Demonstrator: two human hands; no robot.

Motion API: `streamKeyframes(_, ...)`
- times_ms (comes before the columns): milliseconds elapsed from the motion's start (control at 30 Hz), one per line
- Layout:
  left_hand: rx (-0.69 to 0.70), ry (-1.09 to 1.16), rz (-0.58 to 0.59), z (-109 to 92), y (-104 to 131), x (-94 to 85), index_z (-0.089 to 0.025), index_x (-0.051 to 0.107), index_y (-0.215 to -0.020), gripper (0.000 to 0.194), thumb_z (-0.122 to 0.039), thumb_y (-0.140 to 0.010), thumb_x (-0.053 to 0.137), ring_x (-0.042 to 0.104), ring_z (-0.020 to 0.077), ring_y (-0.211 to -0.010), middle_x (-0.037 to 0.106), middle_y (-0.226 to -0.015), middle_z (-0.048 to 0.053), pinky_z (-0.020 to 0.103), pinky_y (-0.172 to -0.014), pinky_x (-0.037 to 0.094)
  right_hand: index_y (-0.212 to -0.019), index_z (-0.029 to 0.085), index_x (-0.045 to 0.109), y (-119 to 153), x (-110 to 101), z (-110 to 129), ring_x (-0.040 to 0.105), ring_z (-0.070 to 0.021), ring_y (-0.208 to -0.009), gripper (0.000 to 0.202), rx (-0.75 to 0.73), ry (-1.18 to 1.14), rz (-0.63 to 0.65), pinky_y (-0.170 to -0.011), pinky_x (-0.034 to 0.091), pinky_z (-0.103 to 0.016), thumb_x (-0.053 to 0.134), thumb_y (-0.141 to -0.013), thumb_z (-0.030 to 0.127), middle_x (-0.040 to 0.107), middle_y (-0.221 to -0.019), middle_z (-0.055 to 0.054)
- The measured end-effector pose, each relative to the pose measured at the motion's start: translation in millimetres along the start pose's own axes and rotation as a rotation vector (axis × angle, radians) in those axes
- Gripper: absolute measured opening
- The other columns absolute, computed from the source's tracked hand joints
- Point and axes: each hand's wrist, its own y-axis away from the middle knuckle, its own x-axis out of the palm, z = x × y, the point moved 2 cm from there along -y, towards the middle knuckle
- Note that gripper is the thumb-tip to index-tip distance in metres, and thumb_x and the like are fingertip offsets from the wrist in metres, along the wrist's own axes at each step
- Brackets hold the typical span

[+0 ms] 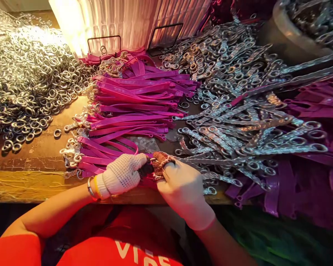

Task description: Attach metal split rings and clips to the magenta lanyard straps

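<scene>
Workbench, head view: worn wooden top (pixel 41 157) across the frame, yellowed front edge at lower left.
Backdrop: ribbed translucent panel (pixel 130 22) at upper centre, brightly lit on its left.
Rings: loose metal rings (pixel 44 77) heaped at upper left.
Straps: magenta straps (pixel 133 108) stacked at centre, metal fittings at their left ends; lowest ones run toward the gloves.
Strips: metal strips with ring ends (pixel 263 127), tangled, right of centre; bucket (pixel 288 35) upper right.
Left hand: dotted white glove (pixel 122 173), lower centre, fingers curled inward; grip too dark to tell.
Right hand: white glove (pixel 183 186), just beside it, fingers bent, reddish-brown fingertip covering (pixel 158 168); hold cannot be told.
</scene>
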Motion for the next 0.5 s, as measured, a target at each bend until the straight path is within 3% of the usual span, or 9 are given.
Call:
streamKeyframes(67,-0.028,0.179,0.031,2,-3,-3.9,-0.016,0.065,-0.081,0.02,-0.026,-0.092,0.051,0.053,0.0138,-0.066,0.064,-0.073,0.002,0.023,-0.061,0.039,-0.09,0.017,0.07,-6,-4,-1,0.062,-0.0222,-0.067,0.031,0.028,-0.049,0.122,-0.063,0.042,-0.03,0.046,-0.074,0.006,0.069,-0.072,-0.007)
streamKeyframes(133,-0.069,0.317,0.034,2,-4,-7.5,-0.015,0.063,-0.076,0.03,-0.034,-0.095,0.05,0.052,0.0128,-0.064,0.061,-0.068,0.001,0.022,-0.06,0.039,-0.096,0.018,0.068,-16,-9,0,0.066,-0.0228,-0.076,0.027,0.055,-0.094,0.344,-0.068,0.045,-0.03,0.049,-0.078,0.01,0.073,-0.084,-0.009)
streamKeyframes(200,-0.088,0.34,-0.004,2,-3,-8.3,-0.014,0.063,-0.076,0.033,-0.039,-0.095,0.052,0.051,0.0124,-0.064,0.061,-0.069,0.001,0.022,-0.06,0.039,-0.1,0.017,0.067,-26,-14,2,0.068,-0.0237,-0.08,0.024,0.112,-0.074,0.573,-0.068,0.045,-0.029,0.054,-0.08,0.014,0.075,-0.09,-0.01)
streamKeyframes(267,-0.076,0.291,-0.058,3,-2,-5.4,-0.014,0.064,-0.078,0.031,-0.038,-0.094,0.052,0.051,0.013,-0.066,0.063,-0.072,0.001,0.022,-0.061,0.038,-0.101,0.017,0.066,-33,-16,3,0.069,-0.0242,-0.08,0.025,0.177,-0.001,0.689,-0.065,0.043,-0.029,0.054,-0.079,0.013,0.075,-0.088,-0.01)
streamKeyframes(367,-0.065,0.196,-0.12,6,2,1.3,-0.014,0.064,-0.08,0.029,-0.036,-0.094,0.051,0.051,0.014,-0.067,0.064,-0.074,0.003,0.024,-0.063,0.038,-0.097,0.016,0.066,-37,-12,6,0.07,-0.0241,-0.078,0.027,0.146,0.074,0.651,-0.062,0.04,-0.029,0.049,-0.077,0.007,0.074,-0.085,-0.011)
streamKeyframes(500,-0.057,0.122,-0.103,8,4,4.6,-0.015,0.06,-0.074,0.026,-0.032,-0.092,0.05,0.051,0.0137,-0.064,0.063,-0.07,0.002,0.024,-0.061,0.036,-0.088,0.013,0.066,-29,-3,6,0.068,-0.0248,-0.069,0.022,-0.077,0.067,0.58,-0.057,0.037,-0.032,0.048,-0.077,0.008,0.071,-0.073,-0.013)
